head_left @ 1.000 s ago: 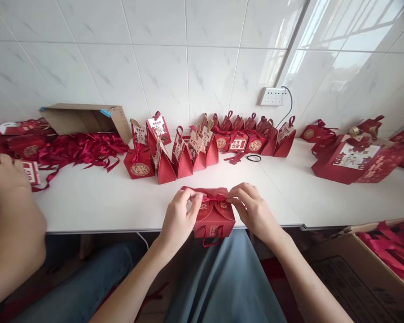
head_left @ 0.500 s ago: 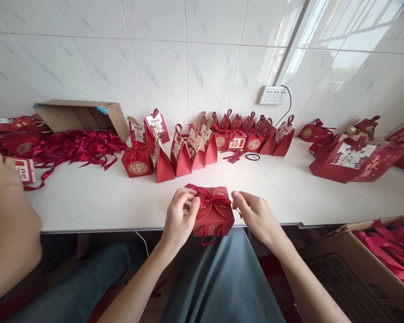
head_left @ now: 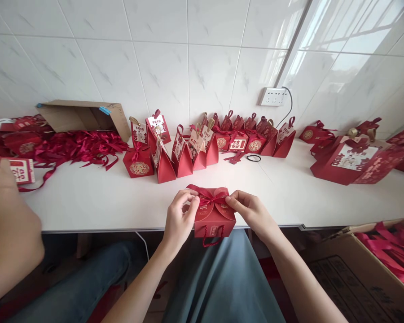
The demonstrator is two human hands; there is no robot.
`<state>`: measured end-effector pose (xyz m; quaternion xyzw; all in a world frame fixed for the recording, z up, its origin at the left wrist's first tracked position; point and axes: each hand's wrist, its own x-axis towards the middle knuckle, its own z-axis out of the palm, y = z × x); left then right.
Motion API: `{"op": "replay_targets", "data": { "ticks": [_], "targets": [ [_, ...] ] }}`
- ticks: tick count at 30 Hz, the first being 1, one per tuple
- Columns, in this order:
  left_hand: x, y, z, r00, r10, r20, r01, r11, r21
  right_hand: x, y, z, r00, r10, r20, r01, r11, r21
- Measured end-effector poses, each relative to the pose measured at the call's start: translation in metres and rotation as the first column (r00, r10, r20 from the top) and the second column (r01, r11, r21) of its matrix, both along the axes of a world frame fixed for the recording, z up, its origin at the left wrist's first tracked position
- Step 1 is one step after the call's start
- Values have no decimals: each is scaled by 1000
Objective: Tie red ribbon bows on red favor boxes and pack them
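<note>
A red gift box (head_left: 212, 220) with gold lettering and a twisted cord handle stands at the table's front edge, right before me. Across its top lies a dark red ribbon (head_left: 211, 196) tied in a bow. My left hand (head_left: 182, 213) pinches the bow's left loop between thumb and fingers. On the other side, my right hand (head_left: 251, 211) pinches the right part of the bow, its fingertips close above the box top.
Red gift boxes (head_left: 182, 157) line the table's back. Left lie a heap of red ribbons (head_left: 84, 148) and an open cardboard box (head_left: 84, 114). A co-worker's arm (head_left: 11, 229) reaches in there. A carton of ribbons (head_left: 350, 264) stands lower right; a black ring (head_left: 253, 158) lies mid-table.
My right hand has moved slightly left, from beside the box onto the bow's right part. The left hand keeps its pinch. The co-worker's hand has shifted a little downward.
</note>
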<state>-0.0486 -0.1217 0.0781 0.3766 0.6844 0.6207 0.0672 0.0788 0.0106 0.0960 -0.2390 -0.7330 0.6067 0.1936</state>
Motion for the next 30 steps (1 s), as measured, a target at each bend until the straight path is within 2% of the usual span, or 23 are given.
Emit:
{"op": "replay_targets", "data": {
  "ticks": [7, 12, 16, 22, 26, 28, 30],
  "targets": [
    [0, 0, -2, 1000, 29, -1, -29, 1000, 10, 4, 3, -10, 990, 49, -132, -72, 981, -178],
    [-1, 0, -5, 998, 52, 18, -52, 999, 7, 3, 9, -19, 970, 82, -228, -155, 934, -322],
    [0, 0, -7, 998, 53, 32, -54, 999, 9, 2, 11, -22, 959, 92, -267, -194, 901, -388],
    [0, 0, -15, 994, 106, 17, -107, 993, 40, 1, 11, -25, 963, 90, -253, -191, 891, -413],
    [-11, -8, -11, 999, 26, -32, -26, 1000, 11, 7, 24, -31, 962, 106, -251, -184, 932, -311],
    [-15, -12, -2, 990, 65, -126, -62, 998, 27, 11, 31, -35, 977, 87, -194, -142, 946, -293],
    [-14, -14, 10, 947, 128, -296, -120, 992, 46, 13, 35, -38, 993, 89, -77, -109, 945, -309]
  ]
}}
